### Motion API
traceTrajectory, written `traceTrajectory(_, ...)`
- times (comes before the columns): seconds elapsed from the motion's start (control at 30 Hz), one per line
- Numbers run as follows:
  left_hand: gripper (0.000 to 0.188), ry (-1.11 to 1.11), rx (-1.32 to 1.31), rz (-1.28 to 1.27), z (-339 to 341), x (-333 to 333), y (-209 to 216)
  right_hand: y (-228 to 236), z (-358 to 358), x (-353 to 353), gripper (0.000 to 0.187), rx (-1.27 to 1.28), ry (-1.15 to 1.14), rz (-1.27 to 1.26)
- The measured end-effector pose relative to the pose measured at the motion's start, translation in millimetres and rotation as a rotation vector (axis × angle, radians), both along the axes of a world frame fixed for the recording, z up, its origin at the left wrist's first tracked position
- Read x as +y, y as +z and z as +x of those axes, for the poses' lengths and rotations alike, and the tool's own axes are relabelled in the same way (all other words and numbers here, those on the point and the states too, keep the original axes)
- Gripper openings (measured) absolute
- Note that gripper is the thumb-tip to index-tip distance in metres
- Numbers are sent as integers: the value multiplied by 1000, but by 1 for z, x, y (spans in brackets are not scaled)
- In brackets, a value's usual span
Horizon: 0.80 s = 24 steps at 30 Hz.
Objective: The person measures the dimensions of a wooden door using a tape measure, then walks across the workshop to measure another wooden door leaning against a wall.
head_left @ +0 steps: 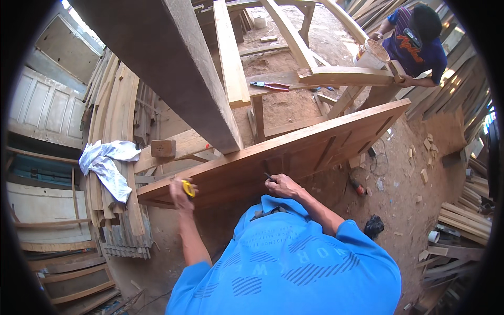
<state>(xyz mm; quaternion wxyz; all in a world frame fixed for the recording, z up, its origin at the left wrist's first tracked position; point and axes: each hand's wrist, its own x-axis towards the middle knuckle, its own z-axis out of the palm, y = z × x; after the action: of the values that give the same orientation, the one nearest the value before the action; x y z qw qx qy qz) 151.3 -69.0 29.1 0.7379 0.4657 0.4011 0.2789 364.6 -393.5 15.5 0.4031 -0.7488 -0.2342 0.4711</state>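
Note:
A long wooden panel door [231, 181] stands on its edge in front of me, leaning against a thick grey wooden post [184, 68]. My left hand [181, 198] is closed on a yellow tape measure [188, 188] near the door's left end. No drawn-out tape shows clearly. My right hand [284, 186], near the middle of the door's face, grips a thin dark pencil-like tool [268, 176]. Its tip points toward the door panel; whether it touches cannot be told.
Red-handled pliers [270, 85] lie on a timber frame beyond the door. At upper right a person [417, 44] handles timber beside a white bucket [371, 55]. A white cloth [109, 164] drapes over stacked boards at left. A power tool [358, 187] and wood offcuts litter the ground.

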Motion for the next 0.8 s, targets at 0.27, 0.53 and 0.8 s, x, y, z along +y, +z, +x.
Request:
traceTrajectory(0.27, 32, -498, -3, -398, 51, -162, -26, 3, -32, 21, 44, 183, 44, 196)
traceTrajectory(0.53, 38, -540, -262, -925, 83, -182, -50, 8, -33, 17, 67, -63, 68, 28)
traceTrajectory(0.8, 25, -673, 73, -535, 102, -183, -46, 36, -9, -8, 71, -120, 49, -166)
